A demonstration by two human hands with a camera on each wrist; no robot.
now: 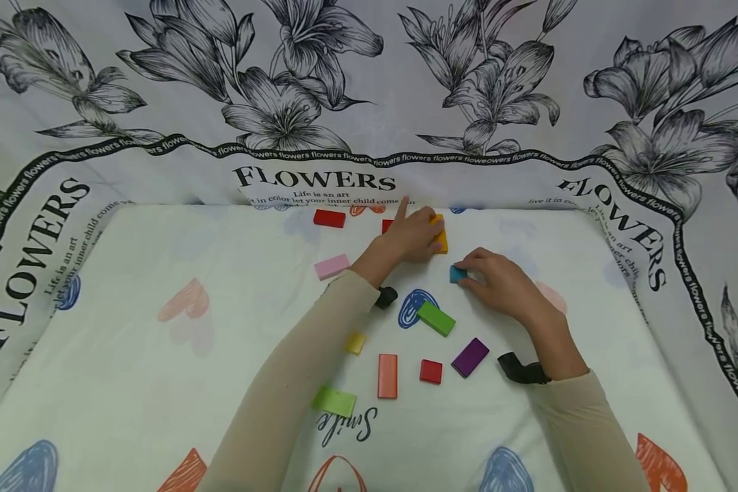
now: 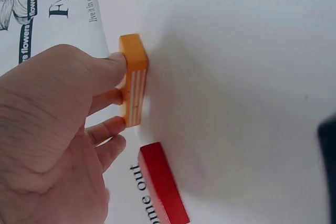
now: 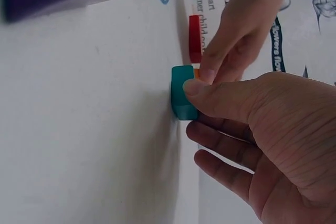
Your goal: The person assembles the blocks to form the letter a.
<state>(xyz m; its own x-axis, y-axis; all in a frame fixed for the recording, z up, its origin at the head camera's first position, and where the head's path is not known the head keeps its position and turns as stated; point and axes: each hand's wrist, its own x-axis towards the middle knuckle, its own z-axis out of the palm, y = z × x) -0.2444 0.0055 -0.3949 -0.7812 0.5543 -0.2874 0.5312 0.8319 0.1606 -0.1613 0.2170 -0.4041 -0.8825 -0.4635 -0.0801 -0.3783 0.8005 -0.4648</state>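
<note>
At the far side of the cloth my left hand (image 1: 413, 236) grips an orange block (image 2: 134, 80) between thumb and fingers; white stripes run along one side of it. Just to the right and nearer, my right hand (image 1: 498, 283) pinches a small teal block (image 3: 182, 93) with thumb and fingertips. Beside the left hand lies a red block (image 2: 161, 182), mostly covered by that hand in the head view. A green block (image 1: 436, 319) rests on the cloth below the right hand's teal block.
Another red block (image 1: 329, 219) and a pink block (image 1: 332, 266) lie left of the left hand. Nearer are a yellow block (image 1: 355, 343), an orange-red block (image 1: 388, 376), a small red block (image 1: 431, 372), a purple block (image 1: 470, 357) and a lime block (image 1: 335, 401), on a printed white cloth (image 1: 117, 383).
</note>
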